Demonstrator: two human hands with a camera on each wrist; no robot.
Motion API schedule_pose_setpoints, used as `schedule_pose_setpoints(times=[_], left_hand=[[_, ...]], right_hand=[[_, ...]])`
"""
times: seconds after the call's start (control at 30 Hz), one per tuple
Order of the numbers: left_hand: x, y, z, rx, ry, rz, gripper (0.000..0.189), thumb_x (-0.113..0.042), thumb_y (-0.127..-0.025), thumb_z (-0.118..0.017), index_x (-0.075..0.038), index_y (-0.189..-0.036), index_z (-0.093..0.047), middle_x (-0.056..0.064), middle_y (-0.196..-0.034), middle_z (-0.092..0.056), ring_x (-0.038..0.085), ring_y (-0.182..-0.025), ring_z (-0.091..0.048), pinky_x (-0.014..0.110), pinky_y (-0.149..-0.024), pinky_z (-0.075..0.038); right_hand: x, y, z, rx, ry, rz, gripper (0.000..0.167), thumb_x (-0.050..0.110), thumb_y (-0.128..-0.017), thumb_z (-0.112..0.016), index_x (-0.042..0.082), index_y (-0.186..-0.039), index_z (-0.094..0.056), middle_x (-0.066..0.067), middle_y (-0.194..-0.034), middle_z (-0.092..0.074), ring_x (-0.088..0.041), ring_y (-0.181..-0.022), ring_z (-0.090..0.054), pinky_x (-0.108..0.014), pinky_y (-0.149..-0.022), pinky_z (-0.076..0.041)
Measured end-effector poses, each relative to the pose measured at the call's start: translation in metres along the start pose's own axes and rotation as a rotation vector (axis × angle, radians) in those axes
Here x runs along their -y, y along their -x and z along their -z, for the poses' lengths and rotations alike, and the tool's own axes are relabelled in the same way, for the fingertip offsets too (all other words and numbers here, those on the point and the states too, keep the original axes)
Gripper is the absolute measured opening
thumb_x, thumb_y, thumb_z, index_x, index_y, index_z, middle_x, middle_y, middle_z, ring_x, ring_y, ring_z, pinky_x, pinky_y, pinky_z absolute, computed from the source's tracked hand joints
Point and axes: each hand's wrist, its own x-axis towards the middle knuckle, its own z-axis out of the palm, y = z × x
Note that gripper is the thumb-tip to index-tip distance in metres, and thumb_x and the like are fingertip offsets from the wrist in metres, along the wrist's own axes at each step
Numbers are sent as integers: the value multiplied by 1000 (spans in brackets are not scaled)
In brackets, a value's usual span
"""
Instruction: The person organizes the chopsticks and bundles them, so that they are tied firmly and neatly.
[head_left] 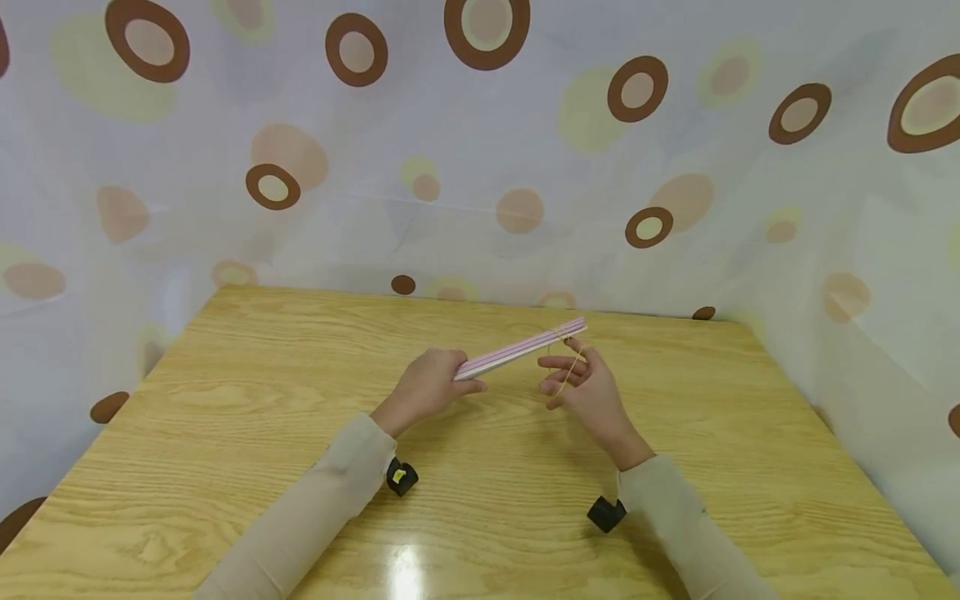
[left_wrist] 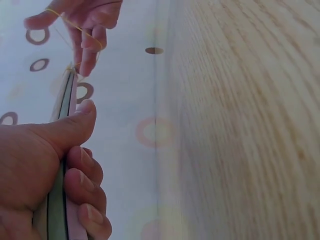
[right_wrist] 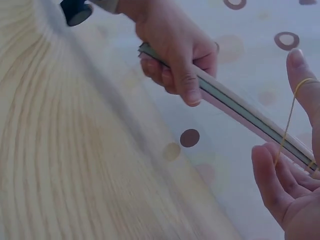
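A slim bundle of flat strips (head_left: 517, 348), pink and white in the head view with a green layer in the wrist views, slants up to the right above the table. My left hand (head_left: 427, 385) grips its near end, the fingers curled beneath and the thumb along it. At the far end, a thin yellow rubber band (right_wrist: 290, 120) is wound round the strips. One loop of it stretches over spread fingers and the thumb of my right hand (head_left: 596, 400), which holds it beside the tip. Part of the right hand lies outside the right wrist view.
Beneath both hands lies a wood-grain table (head_left: 262, 433). A pale curtain (head_left: 450, 167) with brown and beige circles hangs behind it and along the sides. Black wrist cameras sit at the left cuff (head_left: 363, 458) and the right cuff (head_left: 648, 483).
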Motion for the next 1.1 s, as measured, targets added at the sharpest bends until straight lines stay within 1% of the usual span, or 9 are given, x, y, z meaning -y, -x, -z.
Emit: schedule_pose_setpoints(times=[0.17,0.3,0.4,0.47,0.57,0.77,0.9,0.97,1.1], left_hand=[[1,2,1,8,-38,26,32,-37,-85,-72,-10,-76,-56,-3,-59,-42,9,-50,-34,23,-46,-28],[1,4,2,13,-48,2,33,-38,-85,-71,-11,-76,-57,-4,-59,-42,9,-50,-34,22,-47,-28],[3,6,2,20,-48,-28,33,-38,-85,-72,-12,-74,-56,-5,-59,-41,8,-51,-34,21,-48,-27],[5,6,3,29,-41,-56,32,-37,-85,-72,-12,-73,-55,-5,-58,-41,8,-51,-34,21,-48,-27],[8,6,4,38,-27,-94,32,-37,-85,-72,-13,-73,-55,-6,-58,-40,7,-51,-34,21,-49,-27],[12,6,9,45,-11,-145,32,-38,-85,-72,-14,-72,-54,-6,-59,-40,7,-51,-33,20,-50,-27],[16,7,11,61,-1,-177,31,-36,-85,-72,-13,-73,-55,-6,-58,-40,6,-51,-32,20,-51,-27],[18,7,12,70,1,-193,30,-36,-85,-72,-13,-74,-56,-7,-58,-41,6,-51,-32,20,-51,-27],[21,6,12,62,-40,-233,30,-36,-84,-72,-13,-75,-56,-7,-58,-42,5,-50,-32,19,-50,-27]], right_hand=[[2,-4,7,81,-81,-75,54,8,-98,-54,-11,-142,-29,-18,-129,-58,-6,-86,-65,-27,-67,-55],[1,-5,14,133,-133,-83,53,20,-101,-50,-13,-138,-33,-7,-124,-62,-5,-92,-64,-25,-70,-54],[0,-4,20,156,-233,-70,41,24,-101,-49,-1,-133,-42,5,-113,-66,-6,-92,-64,-23,-69,-53],[-1,-3,23,165,-285,-54,32,30,-100,-51,8,-124,-51,6,-110,-67,-7,-92,-64,-22,-69,-53],[-1,-4,26,169,-344,-34,20,26,-101,-50,18,-116,-61,5,-108,-66,-8,-93,-64,-23,-70,-53],[3,-4,24,152,-467,-29,33,1,-99,-43,18,-112,-67,2,-106,-64,-11,-93,-64,-24,-68,-54],[5,-5,24,150,-502,-44,35,0,-99,-39,17,-109,-68,0,-102,-65,-11,-90,-64,-23,-66,-54],[5,-5,25,155,-512,-59,31,5,-101,-41,17,-109,-68,0,-98,-67,-11,-88,-65,-22,-65,-53],[5,-5,28,158,-493,-82,21,19,-102,-50,17,-104,-70,5,-105,-66,-9,-87,-65,-21,-63,-52]])
